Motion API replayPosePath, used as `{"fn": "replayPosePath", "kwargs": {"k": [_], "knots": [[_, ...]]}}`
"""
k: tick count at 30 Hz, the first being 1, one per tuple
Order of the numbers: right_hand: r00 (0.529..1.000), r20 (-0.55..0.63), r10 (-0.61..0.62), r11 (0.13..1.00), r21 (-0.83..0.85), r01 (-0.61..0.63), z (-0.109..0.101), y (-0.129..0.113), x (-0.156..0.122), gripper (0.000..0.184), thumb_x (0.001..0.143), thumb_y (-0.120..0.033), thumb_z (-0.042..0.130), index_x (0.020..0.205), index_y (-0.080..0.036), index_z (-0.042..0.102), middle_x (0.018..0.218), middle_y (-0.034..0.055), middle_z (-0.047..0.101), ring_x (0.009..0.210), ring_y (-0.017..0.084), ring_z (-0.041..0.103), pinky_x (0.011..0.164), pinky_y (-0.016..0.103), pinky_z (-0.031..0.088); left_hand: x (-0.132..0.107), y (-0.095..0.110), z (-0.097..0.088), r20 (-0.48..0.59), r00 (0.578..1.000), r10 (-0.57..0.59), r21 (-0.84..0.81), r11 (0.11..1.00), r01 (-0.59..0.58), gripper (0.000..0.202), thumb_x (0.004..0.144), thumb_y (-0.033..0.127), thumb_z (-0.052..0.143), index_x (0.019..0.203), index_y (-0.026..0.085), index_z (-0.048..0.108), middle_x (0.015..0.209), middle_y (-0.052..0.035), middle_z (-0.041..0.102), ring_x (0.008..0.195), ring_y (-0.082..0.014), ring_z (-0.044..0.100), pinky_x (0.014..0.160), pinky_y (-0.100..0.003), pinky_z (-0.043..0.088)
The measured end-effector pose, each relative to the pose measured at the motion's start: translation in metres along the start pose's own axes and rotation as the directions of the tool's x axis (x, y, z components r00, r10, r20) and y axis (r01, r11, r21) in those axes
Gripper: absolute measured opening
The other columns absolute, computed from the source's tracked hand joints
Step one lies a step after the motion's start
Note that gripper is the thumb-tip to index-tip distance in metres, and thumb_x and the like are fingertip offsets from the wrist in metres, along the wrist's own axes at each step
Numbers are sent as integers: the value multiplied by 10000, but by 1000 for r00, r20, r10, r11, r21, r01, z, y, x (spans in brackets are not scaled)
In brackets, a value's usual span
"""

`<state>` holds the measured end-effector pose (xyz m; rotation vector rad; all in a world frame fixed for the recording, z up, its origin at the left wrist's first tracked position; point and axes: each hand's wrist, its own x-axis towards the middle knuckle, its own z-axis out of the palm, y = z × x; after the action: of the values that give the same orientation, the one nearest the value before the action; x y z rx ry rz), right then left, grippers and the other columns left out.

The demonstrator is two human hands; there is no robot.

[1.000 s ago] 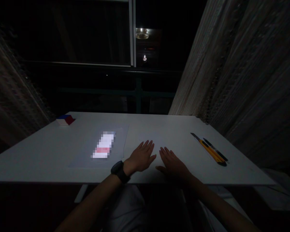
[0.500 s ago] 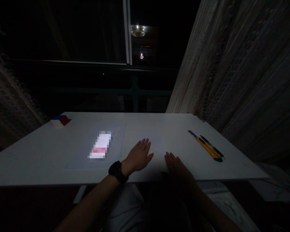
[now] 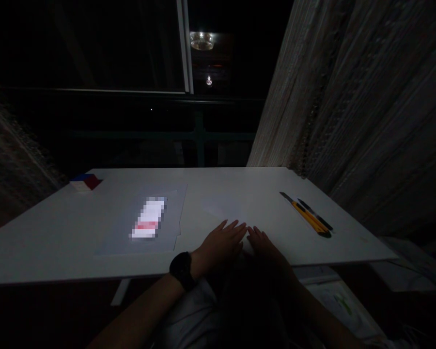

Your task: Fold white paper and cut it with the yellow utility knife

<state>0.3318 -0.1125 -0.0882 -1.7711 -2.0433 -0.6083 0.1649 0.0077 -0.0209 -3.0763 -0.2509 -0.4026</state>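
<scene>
The scene is very dark. My left hand (image 3: 221, 242), with a black watch (image 3: 182, 270) on its wrist, lies flat with fingers stretched out near the front edge of the white table (image 3: 58, 228). My right hand (image 3: 265, 247) lies beside it, fingers also stretched, their tips nearly meeting the left hand's. Both rest on a faint sheet of paper (image 3: 223, 206). Neither hand holds anything.
A larger sheet (image 3: 119, 237) with a blurred bright patch (image 3: 148, 218) lies left of the hands. A yellow utility knife (image 3: 305, 214) and a black pen (image 3: 314, 213) lie at the right. A coloured cube (image 3: 83, 181) sits at the far left corner. Curtains hang on both sides.
Both hands have drawn back toward the table's front edge and come closer together, fingertips now almost touching. The view has shifted slightly to the right.
</scene>
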Motion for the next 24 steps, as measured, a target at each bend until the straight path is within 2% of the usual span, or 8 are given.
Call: {"fn": "replayPosePath", "kwargs": {"k": [3,10,20,24], "knots": [[999,-26,-19,1000,10,19,-4,-1,-1,445,898,-214,350,1328,-98,359,1320,193,493,1273,287,415,1010,519,380,-1,0,-6,1,1000,-4,-8,1000,4,445,931,279,348,1365,182,360,1430,-69,399,1338,-206,318,1094,-402,235],[998,-55,33,999,38,-31,-14,-8,6,493,915,-353,369,1324,-77,357,1253,214,546,1195,304,496,983,522,416,-4,0,-23,-26,996,-80,-45,996,79,427,937,300,324,1346,213,408,1401,-58,442,1321,-218,351,1076,-433,257],[997,-80,16,999,31,-14,-12,-6,6,483,922,-358,369,1322,-85,367,1244,207,555,1189,298,500,988,512,412,-15,-16,-26,-39,987,-158,-16,987,158,445,945,331,297,1359,202,398,1417,-51,418,1335,-244,319,1084,-452,226],[999,-37,1,1000,15,-1,-10,-4,5,480,918,-352,382,1314,-81,370,1262,210,540,1196,298,494,997,514,400,-18,-21,-29,-38,980,-197,4,980,197,443,940,328,308,1352,205,412,1406,-53,435,1337,-252,314,1078,-468,227]]}}
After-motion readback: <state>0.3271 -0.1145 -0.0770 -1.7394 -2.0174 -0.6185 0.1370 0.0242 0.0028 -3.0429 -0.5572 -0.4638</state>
